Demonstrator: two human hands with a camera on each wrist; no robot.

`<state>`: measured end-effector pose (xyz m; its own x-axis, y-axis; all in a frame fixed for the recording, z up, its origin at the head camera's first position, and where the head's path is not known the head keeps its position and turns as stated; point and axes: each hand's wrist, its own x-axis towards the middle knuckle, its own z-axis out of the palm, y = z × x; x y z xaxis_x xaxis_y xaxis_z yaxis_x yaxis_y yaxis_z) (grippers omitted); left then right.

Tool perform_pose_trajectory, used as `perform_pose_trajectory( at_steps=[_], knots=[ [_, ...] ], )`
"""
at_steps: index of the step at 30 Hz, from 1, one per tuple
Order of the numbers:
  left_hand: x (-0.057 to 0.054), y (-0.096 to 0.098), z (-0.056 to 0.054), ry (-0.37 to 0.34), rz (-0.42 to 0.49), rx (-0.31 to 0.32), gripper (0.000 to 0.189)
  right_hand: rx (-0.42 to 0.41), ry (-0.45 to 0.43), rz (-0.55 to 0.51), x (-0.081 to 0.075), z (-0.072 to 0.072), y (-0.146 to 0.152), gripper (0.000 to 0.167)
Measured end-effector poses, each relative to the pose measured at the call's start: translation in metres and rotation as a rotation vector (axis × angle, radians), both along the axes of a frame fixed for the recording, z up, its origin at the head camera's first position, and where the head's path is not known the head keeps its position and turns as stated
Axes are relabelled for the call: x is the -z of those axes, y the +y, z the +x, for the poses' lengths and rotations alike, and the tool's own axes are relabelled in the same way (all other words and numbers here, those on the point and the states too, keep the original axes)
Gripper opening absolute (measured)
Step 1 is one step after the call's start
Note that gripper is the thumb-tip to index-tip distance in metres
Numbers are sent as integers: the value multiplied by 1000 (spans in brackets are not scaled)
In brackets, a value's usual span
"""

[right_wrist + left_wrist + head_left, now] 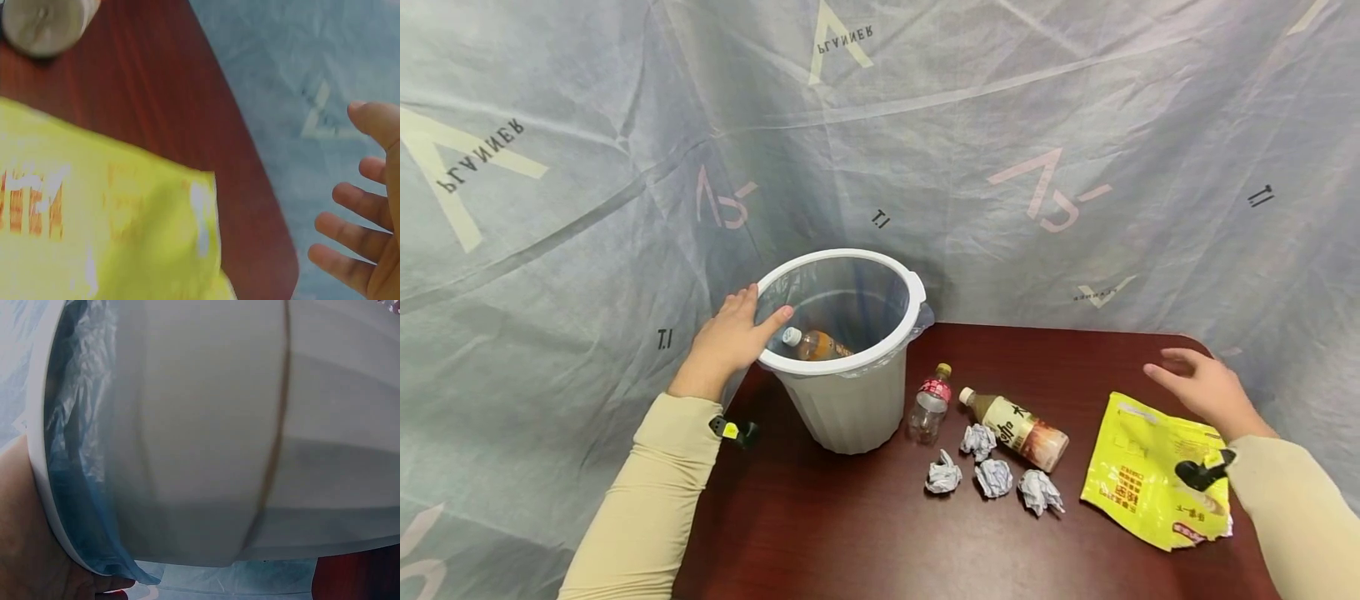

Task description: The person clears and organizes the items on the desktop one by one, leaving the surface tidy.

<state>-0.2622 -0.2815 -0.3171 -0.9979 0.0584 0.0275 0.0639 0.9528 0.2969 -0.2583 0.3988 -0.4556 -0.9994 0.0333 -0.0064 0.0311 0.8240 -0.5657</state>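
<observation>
The left hand [726,337] holds the white bin [850,404]. The right hand [1210,392], fingers loose, is near the yellow bag [1138,462].

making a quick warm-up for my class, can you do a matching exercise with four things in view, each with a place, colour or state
1. left hand
2. right hand
3. packet
4. paper balls

A. bright yellow
B. holding nothing
C. whitish and crumpled
D. at the rim of the bin

Pairs: 1-D, 2-B, 3-A, 4-C
</observation>
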Motion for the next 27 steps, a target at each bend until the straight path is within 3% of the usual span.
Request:
perform_pose_trajectory(
  at_steps=[10, 20, 24, 27],
  knots=[
    [1, -1, 1, -1, 5, 0, 109, 102, -28, 72, 47, 37, 51, 87],
    [3, 0, -1, 10, 15, 2, 109, 225, -164, 103, 85, 57, 73, 86],
    [3, 0, -1, 16, 14, 3, 109, 214, -213, 90, 94, 61, 76, 93],
    [3, -1, 0, 13, 14, 2, 108, 156, -212, 87, 99, 61, 78, 94]
  ],
)
